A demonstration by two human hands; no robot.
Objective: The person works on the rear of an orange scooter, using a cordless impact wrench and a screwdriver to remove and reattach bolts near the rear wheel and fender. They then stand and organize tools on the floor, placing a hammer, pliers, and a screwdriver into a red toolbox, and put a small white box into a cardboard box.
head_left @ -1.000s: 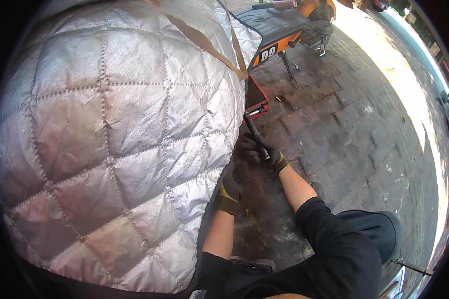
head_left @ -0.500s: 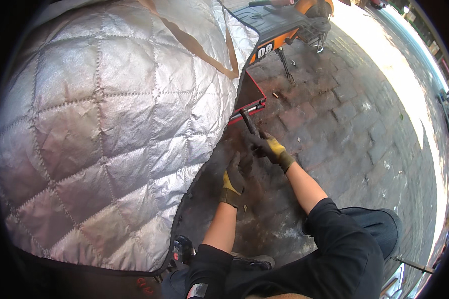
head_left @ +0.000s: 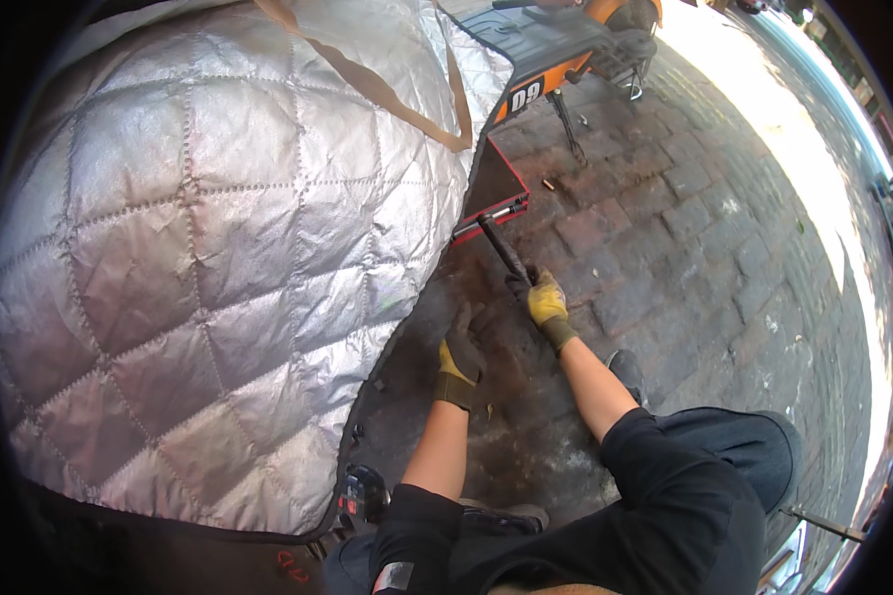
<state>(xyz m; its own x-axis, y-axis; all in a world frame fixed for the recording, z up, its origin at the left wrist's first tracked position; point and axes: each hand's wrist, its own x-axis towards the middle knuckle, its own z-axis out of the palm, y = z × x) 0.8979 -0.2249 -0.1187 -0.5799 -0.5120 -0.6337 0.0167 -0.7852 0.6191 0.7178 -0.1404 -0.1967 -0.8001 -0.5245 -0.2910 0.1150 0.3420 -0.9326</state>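
My right hand (head_left: 544, 297), in a yellow and dark work glove, is closed round the near end of a dark rod-shaped tool (head_left: 504, 246). The tool slants up and left, its far end at the rim of a red-edged tray or box (head_left: 501, 183); its exact kind does not show. Slim silver and dark tools (head_left: 506, 211) lie along that rim. Lower and to the left, my left hand (head_left: 460, 355) wears a matching glove and holds nothing that I can see. Its fingers point forward, partly lost against the dark ground, beside the silver quilted cover's edge.
A large silver quilted cover (head_left: 238, 248) with a tan strap (head_left: 367, 81) fills the left side and overhangs the box. Beyond stands an orange and grey scooter (head_left: 541, 74) on its stand. Dark paving (head_left: 685, 258) stretches right. A black-and-red device (head_left: 362, 496) sits near my feet.
My right hand has shifted slightly down and right along with the rod, and more of the rod shows. My left hand stays almost in place. My right shoe has come into view.
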